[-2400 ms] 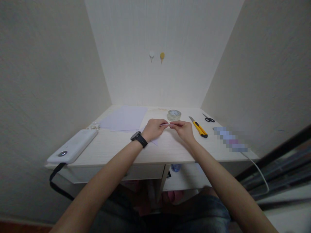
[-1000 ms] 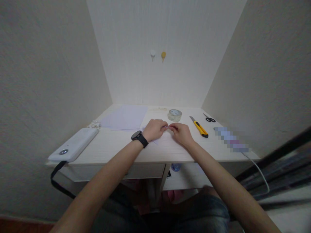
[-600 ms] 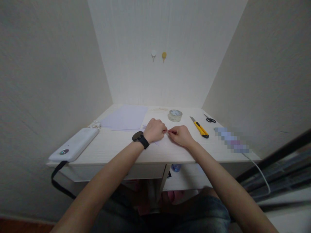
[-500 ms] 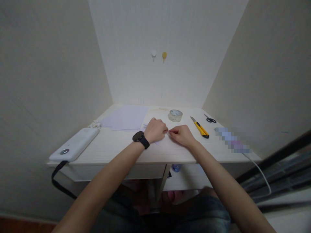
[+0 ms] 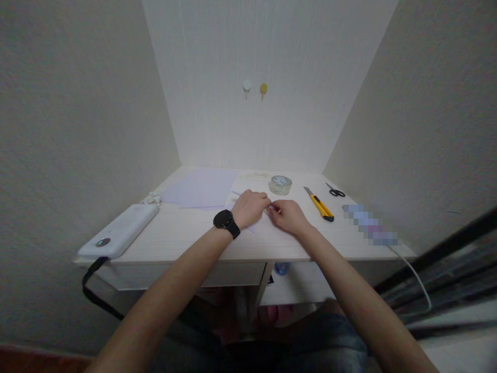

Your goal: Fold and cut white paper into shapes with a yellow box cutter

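Observation:
My left hand, with a black watch on the wrist, and my right hand meet at the middle of the white desk. Both press down with their fingertips on a small pale piece of paper that is mostly hidden beneath them. Only thin edges of that paper show beside my left hand. A roll of clear tape stands just beyond my hands.
A pale purple sheet lies at the back left. A white device with a black strap sits at the left edge. A yellow utility knife and small black scissors lie right of the tape. Two hooks hang on the wall.
My hands have lowered from pinching the small paper just above the desk to pressing it flat on the surface. Nothing else has moved.

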Tool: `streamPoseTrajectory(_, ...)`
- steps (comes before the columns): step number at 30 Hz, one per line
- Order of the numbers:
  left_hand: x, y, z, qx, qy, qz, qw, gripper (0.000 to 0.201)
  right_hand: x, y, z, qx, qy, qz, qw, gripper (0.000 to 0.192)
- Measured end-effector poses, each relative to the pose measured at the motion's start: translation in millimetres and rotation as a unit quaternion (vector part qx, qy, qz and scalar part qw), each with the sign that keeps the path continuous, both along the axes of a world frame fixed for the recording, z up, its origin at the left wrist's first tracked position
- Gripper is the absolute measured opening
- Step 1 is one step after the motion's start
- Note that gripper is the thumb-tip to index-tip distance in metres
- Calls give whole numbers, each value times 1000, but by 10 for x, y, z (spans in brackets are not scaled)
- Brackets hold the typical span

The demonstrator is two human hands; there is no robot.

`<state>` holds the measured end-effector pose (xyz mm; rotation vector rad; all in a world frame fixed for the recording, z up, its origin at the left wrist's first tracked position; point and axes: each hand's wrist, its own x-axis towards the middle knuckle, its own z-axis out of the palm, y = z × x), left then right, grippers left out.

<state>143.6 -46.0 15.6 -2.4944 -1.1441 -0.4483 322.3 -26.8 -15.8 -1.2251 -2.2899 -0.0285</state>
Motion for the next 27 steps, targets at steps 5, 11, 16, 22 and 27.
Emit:
streamPoseTrajectory(5,46,-39,12,12,31,-7,999,19,16,-7,11,-16,-18,19,1000,29)
streamPoseTrajectory(11,-8,-15,44,5,31,8,999,20,103,22,4,-53,28,39,997,23)
streamPoseTrajectory(16,-84,31,30,-7,5,76,997,22,252,124,-22,-76,101,-2,992,19)
streamPoseTrajectory(22,-51,85,-76,-56,-72,32,995,21,99,154,-91,-101,189,61,975,18)
streamPoseTrajectory(27,-36,82,-115,-69,-103,12,992,23,98,170,-93,-127,185,68,972,21)
